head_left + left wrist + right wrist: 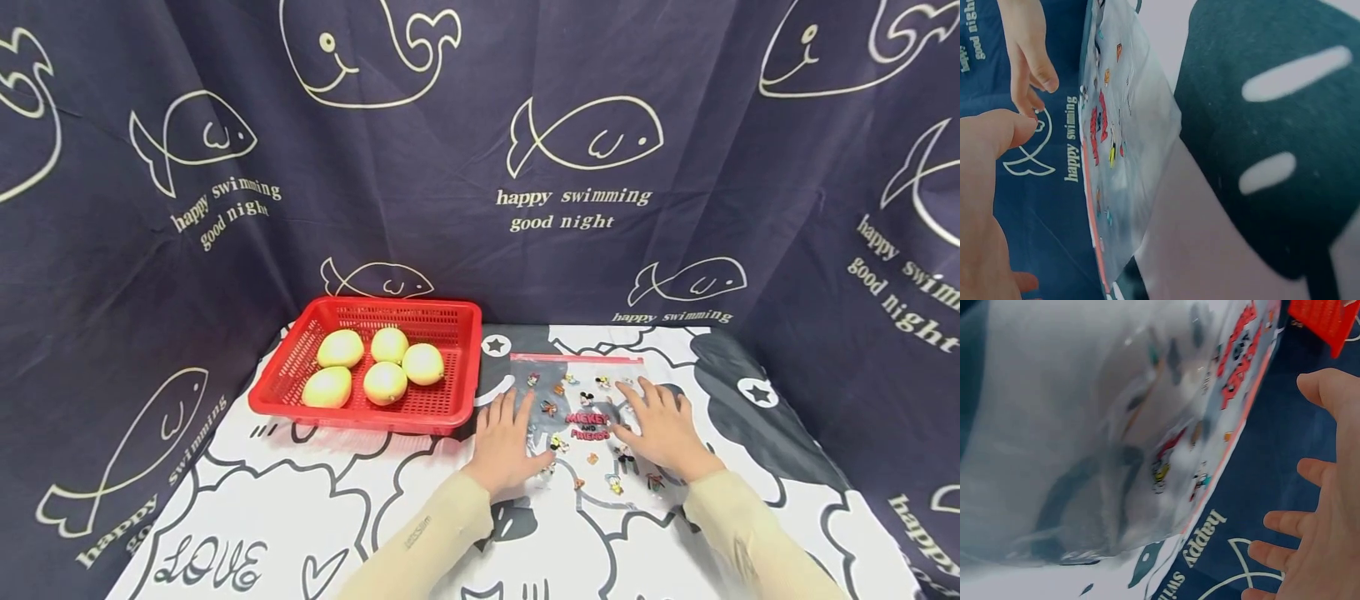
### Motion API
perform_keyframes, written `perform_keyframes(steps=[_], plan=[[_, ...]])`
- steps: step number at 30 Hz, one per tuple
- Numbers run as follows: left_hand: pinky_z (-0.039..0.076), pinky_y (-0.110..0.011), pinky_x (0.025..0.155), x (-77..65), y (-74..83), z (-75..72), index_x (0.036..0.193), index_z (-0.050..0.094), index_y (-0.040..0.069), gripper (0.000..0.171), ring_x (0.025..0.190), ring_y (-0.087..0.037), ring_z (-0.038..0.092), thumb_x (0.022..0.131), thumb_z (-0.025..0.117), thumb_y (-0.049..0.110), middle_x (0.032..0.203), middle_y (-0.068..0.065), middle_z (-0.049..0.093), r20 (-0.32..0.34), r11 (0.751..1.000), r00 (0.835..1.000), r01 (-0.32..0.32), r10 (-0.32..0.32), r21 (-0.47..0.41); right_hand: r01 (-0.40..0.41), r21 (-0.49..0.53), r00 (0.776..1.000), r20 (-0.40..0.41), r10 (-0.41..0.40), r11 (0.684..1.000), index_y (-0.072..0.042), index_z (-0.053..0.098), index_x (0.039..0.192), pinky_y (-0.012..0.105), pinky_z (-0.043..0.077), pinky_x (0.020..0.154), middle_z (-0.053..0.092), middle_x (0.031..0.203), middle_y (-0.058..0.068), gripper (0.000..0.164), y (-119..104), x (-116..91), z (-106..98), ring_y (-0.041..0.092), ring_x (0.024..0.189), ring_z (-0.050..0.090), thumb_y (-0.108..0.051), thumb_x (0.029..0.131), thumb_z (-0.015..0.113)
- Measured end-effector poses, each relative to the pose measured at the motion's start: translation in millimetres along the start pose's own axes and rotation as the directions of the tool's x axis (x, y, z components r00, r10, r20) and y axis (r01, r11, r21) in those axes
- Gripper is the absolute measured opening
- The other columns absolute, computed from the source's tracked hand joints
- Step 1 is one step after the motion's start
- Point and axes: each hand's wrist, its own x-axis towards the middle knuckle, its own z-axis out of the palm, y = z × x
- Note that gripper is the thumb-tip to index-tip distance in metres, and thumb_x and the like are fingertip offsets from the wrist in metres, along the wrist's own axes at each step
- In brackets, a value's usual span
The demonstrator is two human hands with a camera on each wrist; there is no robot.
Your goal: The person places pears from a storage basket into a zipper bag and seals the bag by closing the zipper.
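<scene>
Clear plastic zip bag with coloured cartoon prints and red lettering (600, 454) lies flat-ish on the white cloth with black and grey cartoon print (277, 508), between 4 and 5 o'clock of the head view's centre. Its pinkish-red zip strip (577, 359) runs along the 12 o'clock edge.

Left hand (501, 450): over the bag's 9 o'clock side, palm down. Fingers extended, slightly apart, pointing about 1 o'clock; thumb out toward 3. Holds nothing. Cream sleeve (435, 525) enters from 7 o'clock.

Right hand (663, 429): over the 3 o'clock side, palm down. Fingers loosely extended and spread, pointing about 11 o'clock; thumb out toward 10. Also holds nothing. Its cream sleeve (750, 525) enters from 5 o'clock.

Wrist views show a gap: both hands are above the bag, fingertips off the film. Thumbs face each other across the lettering.

Red perforated plastic basket (468, 367) sits at roughly 10 o'clock from the bag, near the left hand but apart from it. Five pale-yellow round fruits (385, 383) cluster inside.

Navy curtain with cream fish outlines (450, 233) hangs behind at 12.
</scene>
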Motion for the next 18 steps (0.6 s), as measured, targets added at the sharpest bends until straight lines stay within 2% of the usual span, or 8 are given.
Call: perform_keyframes(steps=[5, 11, 18], plan=[[0.028, -0.053, 0.108, 8.4, 0.2, 7.5, 0.156, 0.027, 0.013, 0.097, 0.139, -0.036, 0.032, 0.082, 0.064, 0.065, 0.152, -0.017, 0.033, 0.053, 0.998, 0.997, 0.062, -0.061, -0.011, -0.035, 0.004, 0.999, 0.034, 0.035, 0.999, -0.007, 0.039, 0.146, 0.076, 0.021, 0.096, 0.035, 0.143, 0.034, 0.070, 4, 6, 3, 0.055, 0.125, 0.036, -0.043, 0.091, 0.063], [0.030, -0.053, 0.106, 17.7, 2.6, 12.8, 0.155, 0.029, 0.015, 0.094, 0.136, -0.034, 0.034, 0.083, 0.063, 0.064, 0.148, -0.017, 0.036, 0.086, 0.991, 0.988, 0.134, -0.131, -0.029, -0.082, -0.023, 0.993, 0.084, 0.083, 0.996, -0.006, 0.036, 0.147, 0.074, 0.026, 0.092, 0.035, 0.141, 0.035, 0.074, 10, 17, 5, 0.057, 0.120, 0.038, -0.048, 0.092, 0.060], [0.029, -0.052, 0.104, 25.2, 3.9, 19.5, 0.156, 0.027, 0.015, 0.096, 0.133, -0.033, 0.033, 0.082, 0.063, 0.065, 0.144, -0.020, 0.037, 0.166, 0.979, 0.968, 0.197, -0.186, -0.049, -0.171, -0.022, 0.969, 0.177, 0.172, 0.985, 0.000, 0.031, 0.149, 0.075, 0.024, 0.092, 0.035, 0.136, 0.042, 0.081, 19, 24, 10, 0.061, 0.122, 0.033, -0.051, 0.093, 0.058]])
